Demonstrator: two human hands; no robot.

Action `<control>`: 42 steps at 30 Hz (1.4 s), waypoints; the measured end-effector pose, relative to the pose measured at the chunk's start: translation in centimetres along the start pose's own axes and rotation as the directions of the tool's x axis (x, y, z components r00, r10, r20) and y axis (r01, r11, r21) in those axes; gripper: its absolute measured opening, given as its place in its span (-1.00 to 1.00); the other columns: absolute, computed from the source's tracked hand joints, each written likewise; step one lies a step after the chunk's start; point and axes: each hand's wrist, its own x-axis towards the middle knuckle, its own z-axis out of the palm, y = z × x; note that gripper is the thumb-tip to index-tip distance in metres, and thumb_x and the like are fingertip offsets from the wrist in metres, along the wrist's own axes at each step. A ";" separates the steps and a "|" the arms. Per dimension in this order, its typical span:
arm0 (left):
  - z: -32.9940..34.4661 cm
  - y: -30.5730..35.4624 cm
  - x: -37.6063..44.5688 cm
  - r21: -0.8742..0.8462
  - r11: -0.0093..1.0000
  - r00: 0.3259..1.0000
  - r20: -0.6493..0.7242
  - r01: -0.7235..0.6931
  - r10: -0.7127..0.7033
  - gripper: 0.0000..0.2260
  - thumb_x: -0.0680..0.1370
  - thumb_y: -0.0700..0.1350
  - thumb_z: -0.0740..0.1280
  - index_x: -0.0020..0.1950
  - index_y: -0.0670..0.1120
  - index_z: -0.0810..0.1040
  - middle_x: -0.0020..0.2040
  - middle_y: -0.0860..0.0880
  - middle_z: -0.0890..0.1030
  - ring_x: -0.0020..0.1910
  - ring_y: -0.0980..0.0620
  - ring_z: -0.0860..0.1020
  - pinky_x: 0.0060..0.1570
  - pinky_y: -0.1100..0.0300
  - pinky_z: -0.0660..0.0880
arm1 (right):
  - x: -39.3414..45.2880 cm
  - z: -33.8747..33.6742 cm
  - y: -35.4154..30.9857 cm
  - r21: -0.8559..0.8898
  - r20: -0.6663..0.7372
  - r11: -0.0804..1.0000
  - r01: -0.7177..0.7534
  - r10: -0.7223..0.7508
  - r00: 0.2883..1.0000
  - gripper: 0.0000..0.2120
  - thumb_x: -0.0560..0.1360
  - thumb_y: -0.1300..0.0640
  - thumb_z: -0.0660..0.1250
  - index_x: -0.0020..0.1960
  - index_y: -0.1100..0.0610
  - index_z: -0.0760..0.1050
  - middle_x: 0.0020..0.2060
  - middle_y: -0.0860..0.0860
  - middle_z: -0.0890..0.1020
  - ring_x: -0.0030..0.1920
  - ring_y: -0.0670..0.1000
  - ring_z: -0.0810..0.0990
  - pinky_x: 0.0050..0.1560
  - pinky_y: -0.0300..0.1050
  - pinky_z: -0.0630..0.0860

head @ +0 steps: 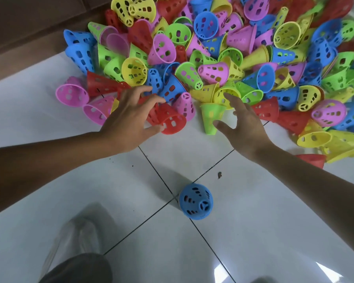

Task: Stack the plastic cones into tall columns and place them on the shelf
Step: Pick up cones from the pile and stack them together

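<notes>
- Reaching both hands toward cone pile (213, 48) at 12 o'clock
- Our left hand (129, 121) spread, thumb touching red cone (172, 119)
- Our right hand (243, 123) spread beside green cone (209, 119)
- Blue cone (195, 201) upright at 6 o'clock

Perforated cones (213, 58) in pink, blue, green, yellow, red, white tiled floor (264, 201) with dark grout, possibly brown wall (29, 21)
</notes>
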 end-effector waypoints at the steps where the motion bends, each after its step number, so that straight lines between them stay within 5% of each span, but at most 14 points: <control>1: 0.2 -0.1 0.4 0.000 1.000 1.000 -0.011 0.007 -0.007 -0.44 0.43 0.08 0.53 0.39 0.01 0.48 0.42 -0.13 0.33 0.38 -0.23 0.30 0.24 -0.14 0.46 | 0.7 0.3 0.0 0.006 -0.004 1.000 -0.004 0.004 1.000 -0.30 0.54 -0.09 0.41 0.58 -0.14 0.15 0.42 0.06 0.42 0.41 0.14 0.40 0.36 0.06 0.39; 7: 1.3 -0.3 2.3 -0.009 0.997 0.997 -0.001 0.075 -0.075 -0.42 0.36 0.14 0.58 0.28 -0.04 0.49 0.30 -0.10 0.36 0.29 -0.16 0.38 0.10 -0.11 0.55 | 3.6 1.4 -0.7 0.012 -0.043 1.000 -0.006 0.006 0.999 -0.14 0.50 -0.06 0.48 0.62 -0.08 0.05 0.43 0.15 0.40 0.45 0.16 0.34 0.37 0.03 0.32; 13: 1.9 -0.7 2.7 -0.121 0.988 0.994 -0.031 0.096 -0.100 -0.68 0.42 -0.01 0.56 0.08 -0.06 0.55 0.23 -0.07 0.39 -0.02 -0.02 0.54 0.01 0.03 0.56 | 5.3 1.7 -0.9 0.040 0.000 0.998 -0.055 0.055 0.998 -0.02 0.47 -0.07 0.51 0.64 0.05 -0.04 0.51 0.16 0.27 0.49 0.16 0.30 0.40 0.00 0.30; 22: 0.8 -0.9 2.0 -0.259 0.942 0.969 -0.064 0.214 -0.238 -0.85 0.52 -0.08 0.50 -0.17 -0.11 0.60 -0.26 0.02 0.60 -0.29 0.03 0.55 -0.22 0.11 0.48 | 3.6 1.8 0.0 0.110 -0.026 0.992 -0.062 0.065 0.998 -0.07 0.46 -0.01 0.52 0.63 0.14 0.04 0.55 0.10 0.27 0.53 0.09 0.25 0.44 -0.13 0.21; 25: 0.1 -0.2 1.2 -0.337 0.913 0.965 -0.040 0.230 -0.258 -0.83 0.53 -0.05 0.49 -0.16 -0.13 0.63 -0.33 0.13 0.56 -0.33 0.20 0.51 -0.27 0.20 0.41 | 1.3 1.4 0.3 0.113 0.006 0.992 -0.063 0.063 0.998 -0.06 0.46 -0.06 0.52 0.63 0.10 0.06 0.56 0.05 0.26 0.52 0.10 0.29 0.49 0.00 0.28; 28: -0.5 0.7 0.0 -0.394 0.883 0.960 -0.011 0.253 -0.280 -0.82 0.54 -0.03 0.48 -0.17 -0.11 0.65 -0.33 0.00 0.62 -0.31 0.02 0.56 -0.23 0.08 0.49 | -1.3 0.8 0.4 0.205 0.041 0.973 -0.104 0.097 0.994 -0.06 0.41 -0.11 0.55 0.62 -0.01 0.10 0.52 -0.04 0.32 0.42 0.06 0.41 0.40 0.09 0.42; 33: -0.7 2.1 -2.3 -0.524 0.777 0.928 0.077 0.349 -0.365 -0.73 0.46 0.17 0.45 -0.20 -0.03 0.67 -0.30 -0.02 0.67 -0.21 -0.10 0.66 -0.11 -0.13 0.63 | -5.8 -0.8 -0.6 0.473 0.107 0.857 -0.204 0.174 0.979 -0.11 0.27 -0.17 0.57 0.52 -0.11 0.28 0.34 -0.14 0.47 0.22 -0.04 0.56 0.08 -0.21 0.51; 36: -0.8 3.0 -4.1 -0.572 0.729 0.918 0.118 0.375 -0.380 -0.75 0.50 0.08 0.48 -0.20 -0.09 0.66 -0.29 -0.15 0.64 -0.28 -0.14 0.63 -0.14 -0.18 0.65 | -8.4 -2.4 -1.3 0.596 0.140 0.772 -0.220 0.170 0.975 -0.19 0.25 -0.14 0.56 0.44 -0.08 0.38 0.26 -0.12 0.58 0.21 -0.03 0.61 0.09 -0.20 0.51; 42: -1.1 4.8 -6.9 -0.625 0.655 0.891 0.163 0.425 -0.423 -0.81 0.55 -0.06 0.47 -0.17 -0.17 0.66 -0.34 -0.05 0.61 -0.40 0.16 0.58 -0.35 0.29 0.56 | -13.5 -5.5 -2.1 0.784 0.240 0.575 -0.233 0.065 0.969 -0.21 0.26 -0.11 0.64 0.40 0.07 0.44 0.20 0.11 0.67 0.26 0.14 0.63 0.32 0.12 0.50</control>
